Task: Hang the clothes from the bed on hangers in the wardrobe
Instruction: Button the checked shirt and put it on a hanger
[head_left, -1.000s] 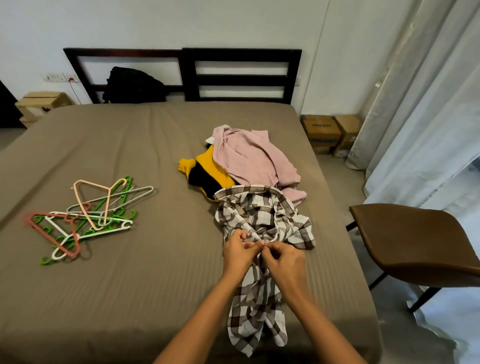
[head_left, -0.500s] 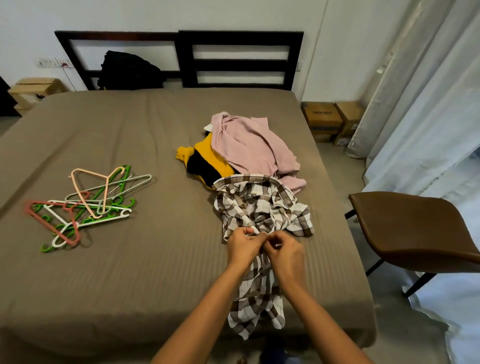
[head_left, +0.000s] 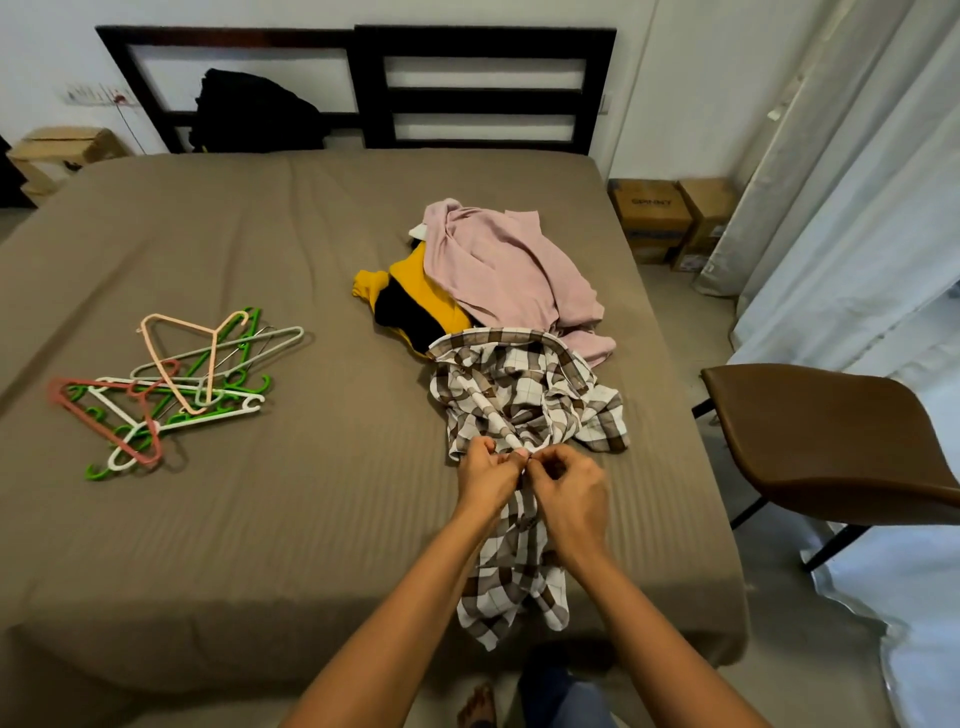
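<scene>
Your left hand (head_left: 485, 475) and right hand (head_left: 569, 491) meet at lower centre, fingers pinched on the front edge of the checked shirt (head_left: 519, 395). You are probably working a button so it hangs properly. The hangers (head_left: 171, 387) lie at left on the bed (head_left: 311, 519).

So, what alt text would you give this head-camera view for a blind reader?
A person's left hand and right hand pinch a checked shirt lying on a brown bed. Beyond it lie a pink garment and a yellow-and-black garment; plastic hangers lie heaped to the left.
</scene>
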